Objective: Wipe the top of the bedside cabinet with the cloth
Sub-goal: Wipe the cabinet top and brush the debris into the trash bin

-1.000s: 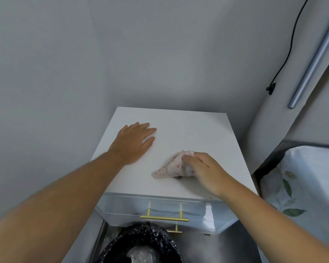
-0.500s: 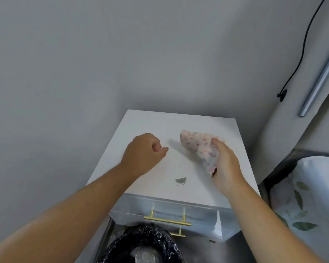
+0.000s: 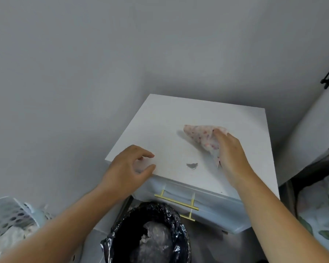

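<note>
The white bedside cabinet [image 3: 179, 114] stands in a corner, its top facing me. My right hand [image 3: 230, 154] grips a folded white cloth with pink speckles [image 3: 201, 137], lifted off the top at the right of the middle. A small grey pile of dust [image 3: 192, 165] lies on the top near the front edge, just left of that hand. My left hand [image 3: 129, 168] hovers at the front left corner with its fingers curled apart, holding nothing.
A bin lined with a black bag [image 3: 148, 232] stands on the floor in front of the cabinet. The drawers have gold handles [image 3: 177, 202]. A perforated white basket [image 3: 10, 219] is at the lower left. Leaf-print bedding [image 3: 323, 215] lies on the right.
My right hand lifted the cloth off the front of the top, uncovering the dust pile. My left hand rose from lying flat, closed, drew back to the front left corner and loosened.
</note>
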